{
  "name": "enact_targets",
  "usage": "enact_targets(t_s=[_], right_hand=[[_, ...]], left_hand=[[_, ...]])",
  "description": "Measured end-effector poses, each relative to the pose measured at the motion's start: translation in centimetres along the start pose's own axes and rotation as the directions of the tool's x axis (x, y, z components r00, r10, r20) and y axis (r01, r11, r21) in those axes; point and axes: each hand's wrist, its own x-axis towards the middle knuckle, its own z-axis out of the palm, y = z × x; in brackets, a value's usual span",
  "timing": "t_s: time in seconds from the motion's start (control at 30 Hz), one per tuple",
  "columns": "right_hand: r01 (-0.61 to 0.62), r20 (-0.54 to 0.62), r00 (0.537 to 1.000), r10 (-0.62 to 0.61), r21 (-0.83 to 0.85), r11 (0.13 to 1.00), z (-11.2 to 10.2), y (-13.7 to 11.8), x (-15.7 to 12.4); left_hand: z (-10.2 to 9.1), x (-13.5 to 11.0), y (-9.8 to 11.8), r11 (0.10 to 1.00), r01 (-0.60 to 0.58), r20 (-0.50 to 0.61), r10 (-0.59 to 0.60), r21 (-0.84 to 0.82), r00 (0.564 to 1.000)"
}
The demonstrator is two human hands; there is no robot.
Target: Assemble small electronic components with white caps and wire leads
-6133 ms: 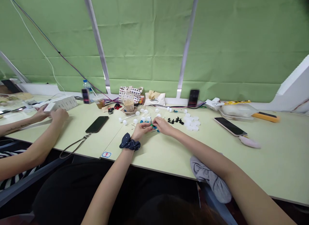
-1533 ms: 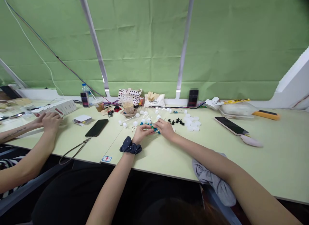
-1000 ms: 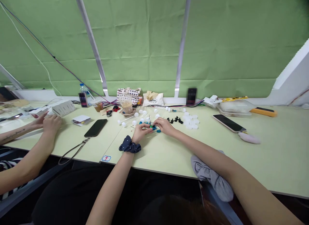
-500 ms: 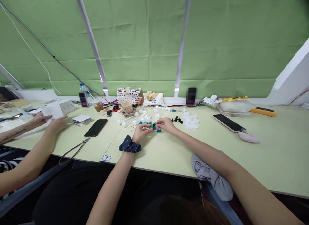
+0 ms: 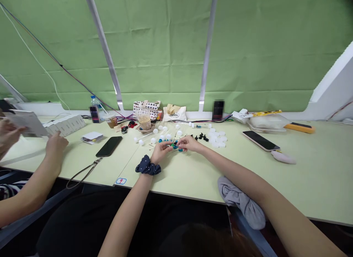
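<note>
My left hand (image 5: 161, 151), with a dark dotted scrunchie (image 5: 148, 165) on its wrist, is closed in a pinch on a small green piece (image 5: 173, 145) that has a thin dark stem. My right hand (image 5: 189, 143) meets it from the right, thumb and fingers pressed together at the same spot; what lies between them is too small to make out. Small teal pieces (image 5: 180, 150) lie around and under the fingertips. Just beyond the hands are white round caps (image 5: 179, 133) and clear tubes (image 5: 149, 134). Black small parts (image 5: 203, 137) lie right of the right hand.
More white caps (image 5: 218, 138) are piled to the right. A phone (image 5: 109, 146) with a strap lies left, another phone (image 5: 260, 140) right. An iced drink cup (image 5: 144, 120) stands behind. At far left another person's hands hold a white box (image 5: 27, 123). Grey cloth (image 5: 241, 201) hangs over the table edge.
My hands stay together, with the right fingertips shifted slightly left and the thin stem tilted differently. The other person's hands have moved a white box or card leftward.
</note>
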Motion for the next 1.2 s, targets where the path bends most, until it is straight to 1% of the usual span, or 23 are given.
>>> enact_targets(t_s=[0.07, 0.13, 0.2, 0.27, 0.33, 0.37, 0.43, 0.5, 0.57, 0.63, 0.7, 0.73, 0.83, 0.9, 0.97, 1.0, 1.07, 1.13, 1.2], right_hand=[[0.0, 0.005, 1.0, 0.0, -0.035, 0.999, 0.0, 0.2, 0.1], [0.024, -0.024, 0.999, -0.028, -0.157, 0.987, 0.2, 0.1, 0.0], [0.056, -0.06, 0.995, -0.08, -0.324, 0.944, 0.3, -0.3, -0.1], [0.057, -0.084, 0.99, -0.111, -0.481, 0.875, 0.1, -0.8, -0.3], [0.001, -0.125, 0.988, -0.092, -0.591, 0.806, -0.4, -1.3, -0.5], [-0.052, -0.16, 0.985, -0.064, -0.628, 0.777, -0.9, -1.5, -0.6], [-0.179, -0.238, 0.971, 0.021, -0.668, 0.722, -1.9, -1.8, -0.8], [-0.292, -0.286, 0.95, 0.125, -0.676, 0.676, -3.0, -1.9, -1.0], [-0.338, -0.258, 0.941, 0.22, -0.663, 0.668, -3.8, -2.1, -1.2], [-0.319, -0.159, 0.945, 0.286, -0.643, 0.697, -4.1, -2.2, -1.4], [-0.279, -0.056, 0.947, 0.316, -0.628, 0.726, -4.1, -2.3, -1.6], [-0.265, -0.023, 0.946, 0.324, -0.627, 0.732, -4.0, -2.3, -1.7], [-0.256, 0.003, 0.943, 0.333, -0.636, 0.728, -3.9, -2.1, -1.6], [-0.256, -0.042, 0.954, 0.296, -0.63, 0.733, -4.1, -1.6, -1.4], [-0.267, -0.169, 0.964, 0.207, -0.627, 0.732, -4.4, -0.7, -1.0], [-0.285, -0.255, 0.955, 0.154, -0.632, 0.721, -4.7, -0.1, -0.8], [-0.349, -0.41, 0.909, 0.08, -0.641, 0.683, -5.1, 1.1, -0.4], [-0.389, -0.475, 0.878, 0.049, -0.652, 0.65, -5.5, 2.3, -0.2], [-0.387, -0.476, 0.879, 0.034, -0.67, 0.634, -5.8, 3.3, 0.0]], left_hand=[[0.1, 0.0, 0.0, 1.0, -0.007, 0.006, 0.007, 0.006, 1.0], [0.1, 0.1, -0.2, 1.0, -0.013, 0.01, 0.012, 0.017, 1.0], [0.1, 0.2, -0.3, 1.0, -0.024, 0.006, 0.024, 0.02, 1.0], [0.1, 0.3, -0.4, 0.999, -0.038, -0.022, 0.038, 0.026, 0.999], [0.1, 0.3, -0.4, 0.998, -0.041, -0.075, 0.045, 0.044, 0.996], [0.0, 0.3, -0.3, 0.998, -0.04, -0.102, 0.045, 0.052, 0.994], [0.0, 0.3, -0.1, 0.998, -0.043, -0.152, 0.05, 0.048, 0.987], [-0.1, 0.3, 0.1, 0.998, -0.052, -0.184, 0.056, 0.023, 0.981], [-0.2, 0.4, 0.2, 0.999, -0.054, -0.198, 0.052, -0.004, 0.979], [-0.4, 0.4, 0.2, 0.998, -0.045, -0.199, 0.037, -0.037, 0.979], [-0.5, 0.5, 0.1, 0.996, -0.027, -0.2, 0.01, -0.083, 0.98], [-0.6, 0.5, 0.0, 0.994, -0.015, -0.201, -0.007, -0.107, 0.98], [-0.6, 0.5, 0.0, 0.984, 0.026, -0.203, -0.062, -0.178, 0.977], [-0.6, 0.5, 0.2, 0.977, 0.039, -0.202, -0.082, -0.21, 0.976], [-0.5, 0.4, 0.4, 0.975, 0.034, -0.194, -0.078, -0.221, 0.978], [-0.4, 0.3, 0.6, 0.975, 0.029, -0.187, -0.072, -0.222, 0.98], [-0.3, 0.2, 0.8, 0.973, 0.025, -0.172, -0.066, -0.23, 0.983], [-0.3, 0.1, 0.9, 0.967, 0.027, -0.165, -0.071, -0.252, 0.984], [-0.3, 0.1, 0.9, 0.958, 0.03, -0.16, -0.078, -0.285, 0.984]])
